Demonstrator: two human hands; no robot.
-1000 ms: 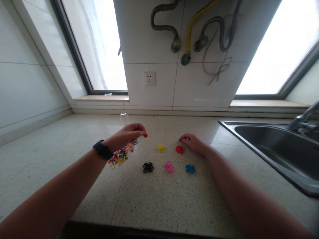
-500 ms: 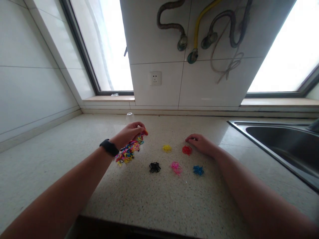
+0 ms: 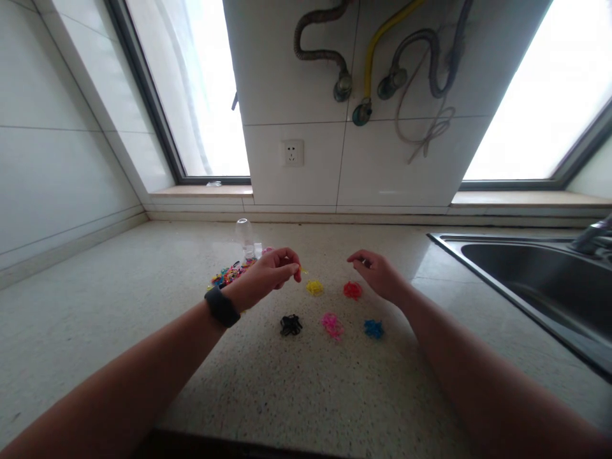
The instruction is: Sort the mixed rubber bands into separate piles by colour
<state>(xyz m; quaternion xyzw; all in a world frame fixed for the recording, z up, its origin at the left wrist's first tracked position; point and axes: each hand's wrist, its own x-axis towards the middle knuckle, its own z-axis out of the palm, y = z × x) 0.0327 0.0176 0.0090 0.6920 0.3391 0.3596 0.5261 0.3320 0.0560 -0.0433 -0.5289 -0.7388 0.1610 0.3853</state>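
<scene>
My left hand (image 3: 280, 273), with a dark watch on its wrist, pinches a small yellow rubber band (image 3: 303, 271) at the fingertips. The hand hovers just left of a yellow pile of rubber bands (image 3: 314, 287). Behind it lies a mixed multicoloured heap of bands (image 3: 228, 274), partly hidden by the hand and wrist. My right hand (image 3: 375, 271) is beside and above a red pile (image 3: 352, 291), fingers loosely bent and apart, with nothing visible in them. Nearer to me sit a black pile (image 3: 291, 325), a pink pile (image 3: 332, 325) and a blue pile (image 3: 373, 329).
A clear plastic container (image 3: 244, 237) stands behind the mixed heap. The speckled countertop (image 3: 306, 395) ends at a front edge near me. At the right is a steel sink (image 3: 516, 268) with a faucet (image 3: 593, 236). Hoses and a socket (image 3: 292, 153) are on the tiled wall.
My left hand has moved right, from the mixed heap towards the yellow pile, carrying the band. My right hand has lifted slightly, its fingers near the red pile. The view has shifted a little.
</scene>
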